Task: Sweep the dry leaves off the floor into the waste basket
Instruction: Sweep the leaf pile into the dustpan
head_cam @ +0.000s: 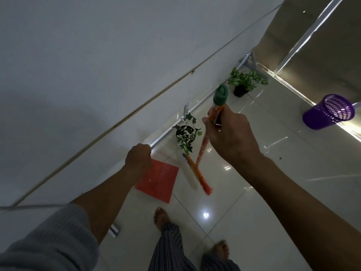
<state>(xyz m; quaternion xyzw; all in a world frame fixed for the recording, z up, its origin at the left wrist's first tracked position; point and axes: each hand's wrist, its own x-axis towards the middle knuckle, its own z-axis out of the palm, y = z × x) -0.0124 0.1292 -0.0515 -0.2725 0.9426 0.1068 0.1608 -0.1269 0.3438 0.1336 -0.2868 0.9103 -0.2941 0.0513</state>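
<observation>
My right hand (230, 135) grips the orange handle of a broom (202, 151) just below its green cap. The handle runs down to the orange broom head (199, 177) on the tiled floor, which is blurred. My left hand (138, 156) is closed in a fist directly above a red dustpan (158, 181) that rests low by the floor; the grip itself is hidden under the fist. The purple mesh waste basket (328, 112) stands on the floor far to the right. A small dark speck (280, 158) lies on the tiles; I make out no other leaves.
A white table top (78, 75) fills the left and upper view, its metal frame rail (195, 107) beside the broom. An ivy pot (185, 135) stands just beyond the broom head, another potted plant (244, 83) farther back. My bare feet (162, 218) stand near the dustpan.
</observation>
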